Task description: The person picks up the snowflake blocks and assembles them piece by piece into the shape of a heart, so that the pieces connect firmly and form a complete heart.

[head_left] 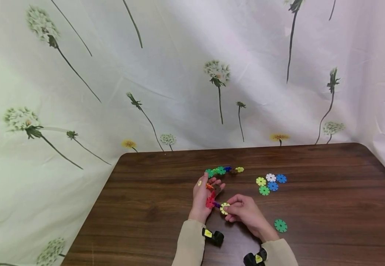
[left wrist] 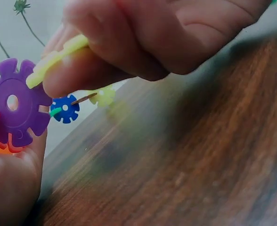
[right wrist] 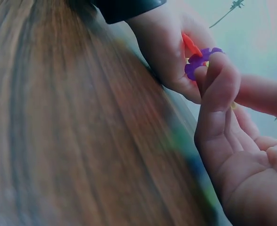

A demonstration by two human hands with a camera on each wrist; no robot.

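A: Hands first. Count and state?
B: Two. Right hand (head_left: 247, 213): thumb and fingers pinch one pale-yellow notched disc (head_left: 223, 208). Left hand (head_left: 201, 199): fingers loose, thumb apart from them, discs cradled in the palm.
A: Which discs, and where?
B: At the palm: a red disc (head_left: 210, 202), an orange disc (head_left: 209, 186) and one purple disc (left wrist: 23, 106), which sticks out toward the right hand. The pale-yellow one is right beside the purple; whether their slots engage, I cannot tell. Other pieces there overlap, so no firm total.
A: Beyond the left hand?
B: A linked row (head_left: 221, 170) on the worktop (head_left: 139, 207). I count six: two green, one light green, one blue, one brown, one yellow. Any join to the palm pieces is hidden by the hand.
A: Loose stock?
B: Five flat in a cluster (head_left: 272, 186) to the right of the row: two blue, one white, one yellow, one green. One more green disc (head_left: 280, 225) lies alone, right of the right hand. Loose total: six.
A: Surroundings?
B: Two beige sleeves (head_left: 189, 242), two black wrist cameras (head_left: 217, 238), dandelion-print cloth (head_left: 179, 74) behind.
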